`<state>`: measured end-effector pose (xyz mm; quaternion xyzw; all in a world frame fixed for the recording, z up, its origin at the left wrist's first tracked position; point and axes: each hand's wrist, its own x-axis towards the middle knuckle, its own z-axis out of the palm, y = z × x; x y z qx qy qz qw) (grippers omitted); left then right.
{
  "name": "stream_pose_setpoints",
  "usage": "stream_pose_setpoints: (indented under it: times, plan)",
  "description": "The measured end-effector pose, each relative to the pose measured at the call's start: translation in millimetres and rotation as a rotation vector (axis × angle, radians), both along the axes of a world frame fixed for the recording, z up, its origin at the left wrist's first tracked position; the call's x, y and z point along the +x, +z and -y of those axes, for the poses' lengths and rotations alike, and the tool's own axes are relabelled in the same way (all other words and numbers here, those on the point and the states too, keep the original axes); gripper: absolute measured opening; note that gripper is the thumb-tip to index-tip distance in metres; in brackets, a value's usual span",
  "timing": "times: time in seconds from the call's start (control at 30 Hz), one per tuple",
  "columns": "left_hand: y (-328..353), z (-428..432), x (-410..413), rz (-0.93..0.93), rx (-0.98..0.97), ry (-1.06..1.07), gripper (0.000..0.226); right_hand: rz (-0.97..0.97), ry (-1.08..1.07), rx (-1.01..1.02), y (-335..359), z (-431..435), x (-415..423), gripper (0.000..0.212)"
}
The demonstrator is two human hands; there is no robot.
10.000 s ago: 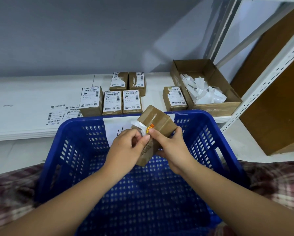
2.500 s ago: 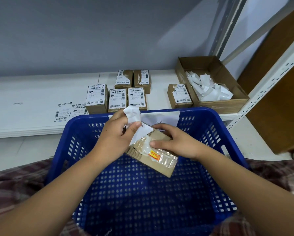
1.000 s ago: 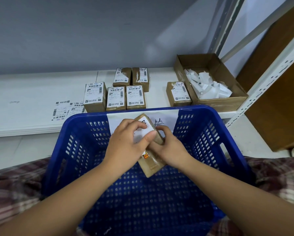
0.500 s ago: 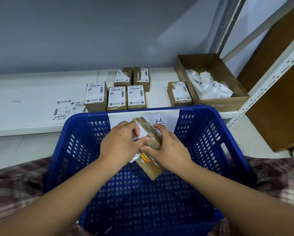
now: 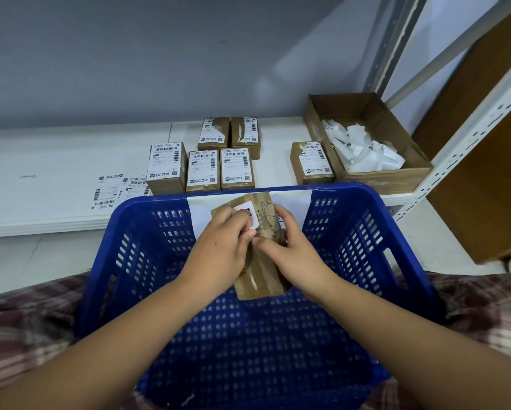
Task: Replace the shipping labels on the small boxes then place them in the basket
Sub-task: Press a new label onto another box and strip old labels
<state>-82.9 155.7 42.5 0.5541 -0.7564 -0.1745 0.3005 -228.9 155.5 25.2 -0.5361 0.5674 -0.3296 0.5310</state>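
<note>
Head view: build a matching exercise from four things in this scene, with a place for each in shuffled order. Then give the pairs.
Things
1. small box
2. basket
3. open carton
4. loose labels

Places
A. flat on the shelf, left of the labelled boxes
B. at the shelf's right end, with white scraps inside
C. held between the left hand and the right hand
D. in front of the person, under both forearms

Pairs: 1-C, 2-D, 3-B, 4-A
</note>
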Motion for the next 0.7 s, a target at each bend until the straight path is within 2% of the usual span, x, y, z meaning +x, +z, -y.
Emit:
stream_pose_setpoints:
  times: [0.17, 0.3, 0.47, 0.63, 0.7]
  plan:
    - [7, 1, 2, -0.141, 0.041, 0.014, 0.016, 0.022, -0.039, -0.063, -3, 0, 1, 0.073]
    - [14, 2, 2, -0.252, 0.180, 0.072, 0.022, 0.028, -0.067, -0.031, -5, 2, -1, 0.062]
    - [14, 5, 5, -0.313, 0.261, 0.103, 0.022, 0.019, -0.074, -0.012, -4, 3, -1, 0.052]
    - [11, 8, 6, -0.359, 0.264, 0.144, 0.023, 0.012, -0.097, 0.001, -1, 2, 0, 0.047]
    - [12, 7, 4, -0.432, 0.250, 0.176, 0.021, -0.007, -0.116, -0.011, 0, 0, 1, 0.046]
